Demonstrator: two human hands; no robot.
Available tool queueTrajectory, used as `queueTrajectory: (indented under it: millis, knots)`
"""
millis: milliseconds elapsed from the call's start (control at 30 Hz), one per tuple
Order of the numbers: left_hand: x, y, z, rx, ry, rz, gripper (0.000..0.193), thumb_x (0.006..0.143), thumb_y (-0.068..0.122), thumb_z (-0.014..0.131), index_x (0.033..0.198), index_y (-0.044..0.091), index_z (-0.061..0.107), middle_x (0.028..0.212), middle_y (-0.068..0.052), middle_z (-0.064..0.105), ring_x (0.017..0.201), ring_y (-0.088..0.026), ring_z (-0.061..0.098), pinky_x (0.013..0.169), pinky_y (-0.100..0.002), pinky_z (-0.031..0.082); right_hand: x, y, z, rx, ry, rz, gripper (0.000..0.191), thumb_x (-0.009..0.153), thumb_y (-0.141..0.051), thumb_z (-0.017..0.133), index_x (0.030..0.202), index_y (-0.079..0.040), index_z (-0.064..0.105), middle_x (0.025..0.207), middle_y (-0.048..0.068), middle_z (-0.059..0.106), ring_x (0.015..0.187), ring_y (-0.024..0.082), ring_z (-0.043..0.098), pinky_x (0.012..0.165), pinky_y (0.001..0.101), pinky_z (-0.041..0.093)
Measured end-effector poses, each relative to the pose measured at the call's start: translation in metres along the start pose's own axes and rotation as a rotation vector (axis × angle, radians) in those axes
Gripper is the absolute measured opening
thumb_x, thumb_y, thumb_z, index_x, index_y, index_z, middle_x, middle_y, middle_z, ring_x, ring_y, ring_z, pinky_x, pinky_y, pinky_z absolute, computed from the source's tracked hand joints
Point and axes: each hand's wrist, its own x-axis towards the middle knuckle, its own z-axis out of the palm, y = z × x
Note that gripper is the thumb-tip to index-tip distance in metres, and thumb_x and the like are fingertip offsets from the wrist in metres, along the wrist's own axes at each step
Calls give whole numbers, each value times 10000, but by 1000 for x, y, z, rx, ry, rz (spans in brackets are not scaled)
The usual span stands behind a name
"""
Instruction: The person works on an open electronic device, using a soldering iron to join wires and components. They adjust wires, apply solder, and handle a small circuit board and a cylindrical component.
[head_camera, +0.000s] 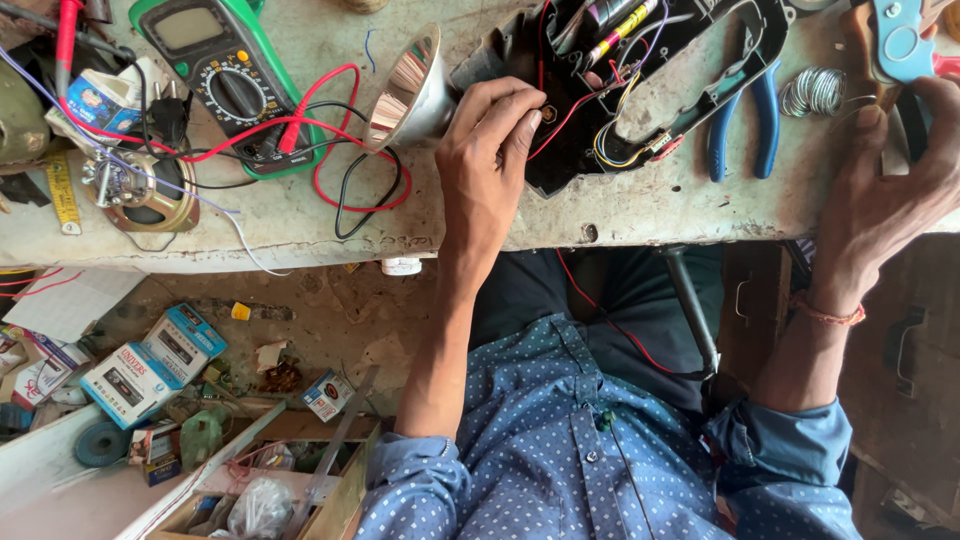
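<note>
The left hand (488, 150) has its fingertips bunched together, pinching a small round brass-coloured part (548, 113) at the edge of an opened black plastic casing (640, 100). The casing lies on the worn workbench (300, 225) with its inside up, showing red, yellow and purple wires. Just beside the left hand's knuckles sits a shiny silver reflector cone (405, 90), its wide mouth turned to the side.

The right hand (885, 190) rests on the bench edge farther along, fingers curled over a dark object; whether they grip it cannot be told. A red thread band circles that wrist. Between the two hands lie blue-handled pliers (745, 120) and a coil of solder wire (812, 92).

Beyond the reflector, a green multimeter (215, 70) sits with red and black leads looped across the bench. Near it lie a small round speaker (140, 195) and a yellow measuring tape (62, 190). Below the bench, small cardboard boxes (150, 365) are scattered on the floor.
</note>
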Motion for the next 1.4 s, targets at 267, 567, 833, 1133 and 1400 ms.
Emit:
queueTrajectory:
  millis: [267, 567, 833, 1133, 1400]
  knots:
    - [4, -4, -4, -38, -29, 1, 209, 1033, 13, 651, 1228, 57, 711, 1178, -59, 666, 1021, -207, 711, 859, -320, 590, 1, -3, 8, 49, 4, 36, 372, 1102, -328, 601, 1342, -49, 657, 1269, 126, 717, 1139, 273, 691, 999, 433, 539]
    - [3, -12, 2, 0, -32, 52, 171, 1055, 32, 655, 1213, 91, 686, 1187, -39, 654, 1056, -200, 709, 824, -288, 606, 1, -14, 5, -23, 13, 18, 356, 1098, -307, 616, 1343, -52, 658, 1309, 116, 715, 1200, 270, 697, 1017, 441, 527]
    - [8, -5, -1, 13, -27, 70, 273, 1039, 37, 672, 1307, 72, 633, 1212, -93, 640, 1102, -280, 674, 923, -384, 567, 12, -33, -7, -3, 6, 24, 254, 1016, -75, 686, 1256, -16, 630, 1326, 126, 671, 1217, 310, 623, 1050, 461, 454]
    - [0, 0, 2, -8, 26, 56, 237, 1055, 69, 654, 1290, 58, 626, 1219, -112, 640, 1104, -290, 669, 913, -392, 568, 5, -28, -11, 47, -12, 11, 335, 966, 26, 675, 1294, -3, 616, 1333, 140, 652, 1222, 325, 605, 1094, 446, 447]
    - [-2, 14, 2, -39, 75, 42, 227, 1057, 110, 651, 1277, 55, 634, 1211, -120, 648, 1091, -286, 677, 916, -386, 565, 14, -50, -29, 152, -9, -15, 260, 1092, -59, 612, 1334, 35, 613, 1274, 177, 666, 1163, 326, 660, 1093, 416, 527]
